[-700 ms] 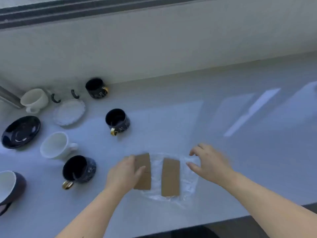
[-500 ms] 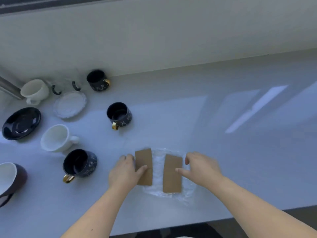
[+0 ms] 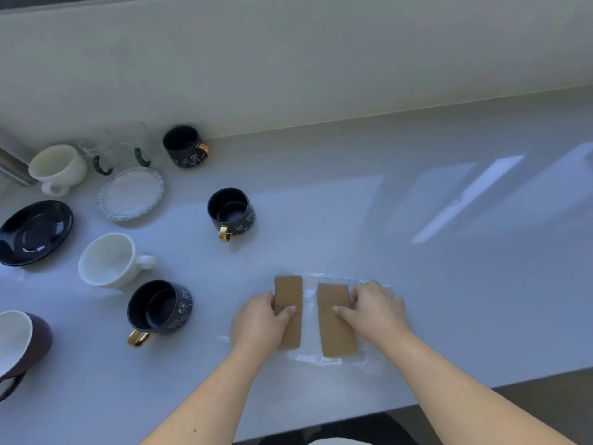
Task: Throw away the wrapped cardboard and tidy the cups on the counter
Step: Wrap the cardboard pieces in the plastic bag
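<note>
Two brown cardboard strips lie side by side on crinkled clear plastic wrap (image 3: 309,292) near the counter's front edge. My left hand (image 3: 260,326) grips the left cardboard strip (image 3: 288,292), thumb on top. My right hand (image 3: 373,311) holds the right cardboard strip (image 3: 333,332) from its right side, thumb across it. To the left stand dark mugs with gold handles (image 3: 231,211) (image 3: 158,308) (image 3: 184,146), white cups (image 3: 107,260) (image 3: 59,167) and a dark cup with a white inside (image 3: 17,345) at the left edge.
A dark saucer (image 3: 35,231) and a clear frilled saucer (image 3: 130,192) sit at the left. Two clear glass cups with dark handles (image 3: 122,152) stand by the wall. A metal bar (image 3: 12,167) enters from the left. The counter's front edge (image 3: 481,387) runs below my arms.
My right hand has come in from the right and closed on the right cardboard strip. My left hand has tightened on the left strip. The camera has tilted down slightly.
</note>
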